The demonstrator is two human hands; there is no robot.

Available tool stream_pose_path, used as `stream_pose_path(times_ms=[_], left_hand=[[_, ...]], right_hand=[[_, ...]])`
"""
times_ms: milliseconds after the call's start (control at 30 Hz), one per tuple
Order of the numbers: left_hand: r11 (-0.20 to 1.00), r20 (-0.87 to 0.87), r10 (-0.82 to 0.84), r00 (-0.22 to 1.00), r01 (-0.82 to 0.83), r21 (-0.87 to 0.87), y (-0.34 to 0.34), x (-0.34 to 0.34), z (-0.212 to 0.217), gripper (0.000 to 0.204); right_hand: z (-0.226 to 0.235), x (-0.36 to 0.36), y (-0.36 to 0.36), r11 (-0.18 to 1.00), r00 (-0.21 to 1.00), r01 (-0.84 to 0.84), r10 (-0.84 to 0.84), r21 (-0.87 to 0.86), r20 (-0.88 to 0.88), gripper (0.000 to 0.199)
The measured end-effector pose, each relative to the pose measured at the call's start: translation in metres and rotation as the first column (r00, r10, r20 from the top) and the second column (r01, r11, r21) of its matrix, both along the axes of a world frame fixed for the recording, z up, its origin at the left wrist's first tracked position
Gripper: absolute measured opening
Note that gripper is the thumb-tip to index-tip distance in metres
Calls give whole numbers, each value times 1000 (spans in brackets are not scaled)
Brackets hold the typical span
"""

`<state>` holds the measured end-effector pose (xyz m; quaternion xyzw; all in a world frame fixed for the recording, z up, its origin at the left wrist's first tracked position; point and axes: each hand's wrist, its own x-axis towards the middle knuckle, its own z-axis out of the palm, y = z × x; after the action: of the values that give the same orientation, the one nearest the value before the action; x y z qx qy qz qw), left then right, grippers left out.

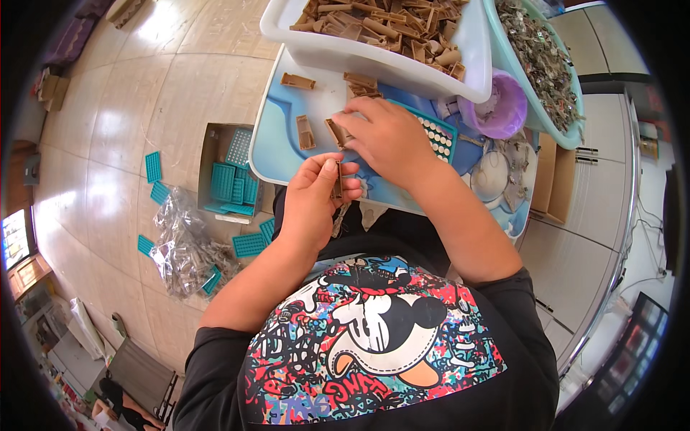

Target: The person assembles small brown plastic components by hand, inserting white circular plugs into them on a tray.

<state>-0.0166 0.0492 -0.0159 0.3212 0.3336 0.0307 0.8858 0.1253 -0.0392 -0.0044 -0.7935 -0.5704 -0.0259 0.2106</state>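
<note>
Between the thumb and fingers of my left hand (310,192) is a small brown plastic casing (337,185), held near the tabletop's front edge. Just beyond it, the fingertips and thumb of my right hand (392,136) close on another brown casing (333,133), which is tilted. Two similar pieces lie on the blue-and-white tabletop (273,136): an open-topped casing (306,132) to the left and a brown casing (297,81) farther back. A small pile of brown casings (361,82) sits behind my right hand. Under my right forearm a teal tray (437,136) with round white pieces is partly hidden.
A white bin (374,47) of brown casings stands at the back, beside a purple basket (503,108) and a teal tub (577,108) of small metallic-looking parts. On the floor at left are a cardboard box (208,154) with teal trays, a clear plastic bag (180,244) and loose teal trays (153,167).
</note>
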Motion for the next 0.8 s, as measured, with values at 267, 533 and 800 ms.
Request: stream_pose_path(times_ms=[267,533,800], left_hand=[[999,51,36,998,-37,10,-4,0,-3,20],[996,10,89,996,-89,22,-5,1,-4,20],[993,54,114,992,-113,-29,-9,3,7,20]], right_hand=[[-2,5,8,999,995,-14,10,-45,-99,36],[-12,7,2,996,997,-67,65,-60,-28,29],[-4,7,11,984,991,20,5,177,-135,25]])
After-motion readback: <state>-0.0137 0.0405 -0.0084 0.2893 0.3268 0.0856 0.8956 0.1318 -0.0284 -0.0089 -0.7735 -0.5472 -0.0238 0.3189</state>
